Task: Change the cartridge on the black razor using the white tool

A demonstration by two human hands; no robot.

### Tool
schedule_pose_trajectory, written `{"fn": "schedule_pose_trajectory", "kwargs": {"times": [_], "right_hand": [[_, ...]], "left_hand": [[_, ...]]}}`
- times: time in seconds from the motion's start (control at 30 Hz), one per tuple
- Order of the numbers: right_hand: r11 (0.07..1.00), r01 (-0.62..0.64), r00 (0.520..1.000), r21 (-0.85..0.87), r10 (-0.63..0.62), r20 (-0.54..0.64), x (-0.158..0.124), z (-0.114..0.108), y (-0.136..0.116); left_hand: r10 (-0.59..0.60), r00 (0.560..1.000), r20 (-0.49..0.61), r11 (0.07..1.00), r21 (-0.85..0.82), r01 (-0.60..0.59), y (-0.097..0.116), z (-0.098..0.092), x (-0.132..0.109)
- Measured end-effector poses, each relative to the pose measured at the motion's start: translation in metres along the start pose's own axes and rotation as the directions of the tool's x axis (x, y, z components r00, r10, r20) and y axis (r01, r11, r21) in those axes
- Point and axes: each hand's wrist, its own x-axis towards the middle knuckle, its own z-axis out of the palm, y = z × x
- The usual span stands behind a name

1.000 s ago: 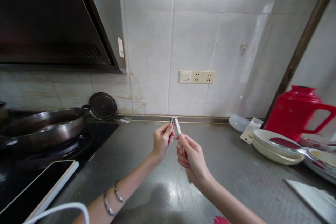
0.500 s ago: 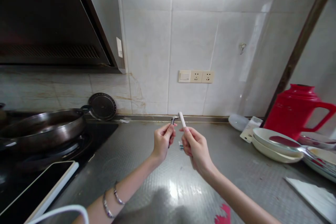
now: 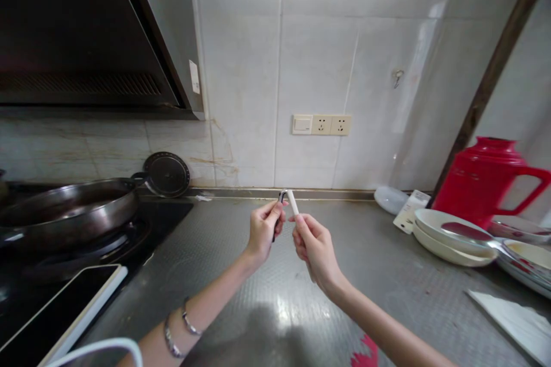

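Stainless steel counter point(image 3: 275, 275) all across the lower half of the head view, dimpled and a bit shiny. Dead centre of the frame: left hand point(image 3: 263, 229) pinching a dark metal piece point(image 3: 282, 195), thumb and fingers clamped together on it, with only the little hooked top poking out above the fingertips. Just to the right of that, right hand point(image 3: 313, 246) wrapped around a white stick point(image 3: 293, 202), fingers curled shut on the lower part, rounded tip up and tilted left. Tip of the stick right against the metal piece, so close that touching or not is hard to call. Both held up off the counter, in front of the wall's bottom edge. Couple of silver bracelets point(image 3: 181, 327) on the left wrist, lower middle-left.

Left side: big dark pan point(image 3: 64, 212) on a black stove, round dark lid point(image 3: 166, 174) leaning on the tiles behind it. Lower left corner: tablet point(image 3: 64, 309) with a white border and a loop of white cable point(image 3: 99, 347) in front of it. Upper left taken up by the range hood point(image 3: 86, 28).

Middle of the wall: cream socket strip point(image 3: 322, 125), plus a small hook point(image 3: 399, 77) higher up to the right. Right edge: red jug point(image 3: 486, 180), stack of white plates point(image 3: 451, 235) in front of it, small white box point(image 3: 411, 212) beside them, and a sheet of paper point(image 3: 512, 321) down in the lower right corner.
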Motion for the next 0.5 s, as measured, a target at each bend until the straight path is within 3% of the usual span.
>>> {"fn": "schedule_pose_trajectory", "kwargs": {"times": [0.23, 0.5], "right_hand": [[0.998, 0.024, 0.999, 0.056, -0.023, -0.028, 0.0050, -0.0023, -0.0063], [1.000, -0.010, 1.000, 0.016, 0.010, 0.007, -0.0004, 0.0010, 0.0004]], "left_hand": [[-0.042, 0.999, -0.004, 0.999, -0.033, 0.041, -0.0025, 0.0010, 0.0005], [-0.003, 1.000, 0.004, 1.000, -0.013, 0.003, -0.0001, 0.0005, 0.0009]]}}
